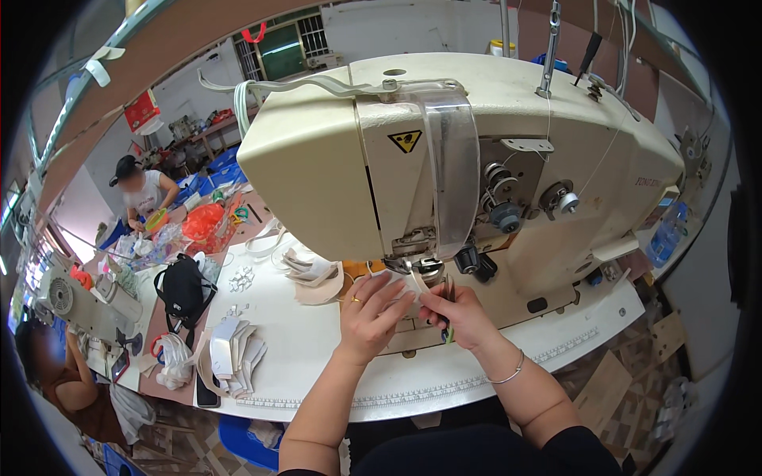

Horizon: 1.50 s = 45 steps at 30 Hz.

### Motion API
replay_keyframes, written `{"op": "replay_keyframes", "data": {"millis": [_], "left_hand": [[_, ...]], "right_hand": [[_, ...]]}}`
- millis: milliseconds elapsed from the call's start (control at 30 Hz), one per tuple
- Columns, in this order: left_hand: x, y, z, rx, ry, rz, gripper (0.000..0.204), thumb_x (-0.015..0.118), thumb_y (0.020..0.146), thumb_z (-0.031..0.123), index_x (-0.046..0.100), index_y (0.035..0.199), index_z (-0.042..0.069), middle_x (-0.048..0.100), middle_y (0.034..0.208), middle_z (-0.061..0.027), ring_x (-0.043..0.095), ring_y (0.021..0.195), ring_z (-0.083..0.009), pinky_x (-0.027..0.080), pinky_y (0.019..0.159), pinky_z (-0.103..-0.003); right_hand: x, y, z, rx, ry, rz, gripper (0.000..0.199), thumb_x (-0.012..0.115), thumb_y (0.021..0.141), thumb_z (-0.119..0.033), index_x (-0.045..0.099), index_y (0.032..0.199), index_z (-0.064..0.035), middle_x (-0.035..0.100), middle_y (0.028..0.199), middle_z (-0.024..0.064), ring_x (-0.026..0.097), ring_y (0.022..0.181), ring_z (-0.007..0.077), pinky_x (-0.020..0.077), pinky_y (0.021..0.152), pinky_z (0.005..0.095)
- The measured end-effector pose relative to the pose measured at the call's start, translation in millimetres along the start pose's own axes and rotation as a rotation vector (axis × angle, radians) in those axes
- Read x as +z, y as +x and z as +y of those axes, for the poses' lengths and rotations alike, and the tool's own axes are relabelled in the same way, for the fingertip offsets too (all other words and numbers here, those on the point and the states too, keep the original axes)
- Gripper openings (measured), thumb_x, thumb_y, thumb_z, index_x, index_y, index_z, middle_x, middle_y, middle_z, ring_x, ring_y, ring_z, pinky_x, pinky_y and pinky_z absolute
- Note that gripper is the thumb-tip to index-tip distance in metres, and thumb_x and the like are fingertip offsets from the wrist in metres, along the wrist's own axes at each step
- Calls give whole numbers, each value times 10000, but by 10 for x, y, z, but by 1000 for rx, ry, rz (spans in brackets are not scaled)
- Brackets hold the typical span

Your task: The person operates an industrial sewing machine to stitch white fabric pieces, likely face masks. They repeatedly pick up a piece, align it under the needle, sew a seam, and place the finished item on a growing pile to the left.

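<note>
Under the head of a cream sewing machine (302, 151), a small white fabric piece (403, 283) lies by the needle area. My left hand (369, 313) rests on it with fingers stretched out, a ring on one of them. From the right, my right hand (464, 317) pinches a narrow white strap (417, 295) at the same spot. The same hand also keeps a slim dark tool (450, 292) with a green part between its fingers; whether it is snips or tweezers I cannot tell. Both hands partly hide the fabric.
Left of the machine lie stacked pale fabric pieces (311, 274), small white bits (241, 278) and a pile of white pieces (236, 355). Beyond are a black bag (184, 292) and a phone (208, 393). A ruler strip (444, 387) edges the table. Two people work at the left.
</note>
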State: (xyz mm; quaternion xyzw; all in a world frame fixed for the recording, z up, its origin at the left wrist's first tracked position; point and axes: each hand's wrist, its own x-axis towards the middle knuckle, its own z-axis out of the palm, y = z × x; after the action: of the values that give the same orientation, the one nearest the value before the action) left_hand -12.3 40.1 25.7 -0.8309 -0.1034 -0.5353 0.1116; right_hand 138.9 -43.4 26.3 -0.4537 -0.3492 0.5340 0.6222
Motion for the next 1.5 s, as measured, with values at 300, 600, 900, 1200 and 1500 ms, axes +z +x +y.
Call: {"op": "replay_keyframes", "data": {"millis": [300,600,900,1200,1500], "left_hand": [[39,-5,-60,-56,-54,1,329,632,583,-18,651,847,178,598,863,-8,578,889,-251,433,853,-409],[170,23,-312,-163,-290,0,257,621,608,-98,627,785,89,572,779,-42,565,728,-216,437,621,-320],[233,39,-336,-388,-442,-6,158,612,673,-93,588,743,46,578,760,-84,554,665,-224,426,547,-277],[289,17,-445,-348,-481,-10,169,578,684,-105,568,768,42,600,779,-86,569,696,-236,434,568,-281],[283,51,-400,-387,-484,8,131,581,672,-95,536,699,25,571,720,-84,539,646,-232,410,546,-295]], "right_hand": [[3,11,15,-9,29,-16,190,634,791,-205,564,842,-35,599,684,32,469,527,30,346,456,150],[-66,-42,69,-11,50,-36,174,591,821,-183,610,870,-17,592,680,31,462,538,33,342,457,152],[-176,-50,91,-36,68,-2,174,609,806,-178,604,859,-12,583,662,35,447,505,42,340,449,165],[-159,37,27,-130,186,35,139,605,806,-166,605,822,-28,565,644,23,445,511,41,326,444,170],[-161,135,-26,-263,264,161,113,567,829,-149,517,850,-50,555,679,21,420,497,45,325,439,183]]}}
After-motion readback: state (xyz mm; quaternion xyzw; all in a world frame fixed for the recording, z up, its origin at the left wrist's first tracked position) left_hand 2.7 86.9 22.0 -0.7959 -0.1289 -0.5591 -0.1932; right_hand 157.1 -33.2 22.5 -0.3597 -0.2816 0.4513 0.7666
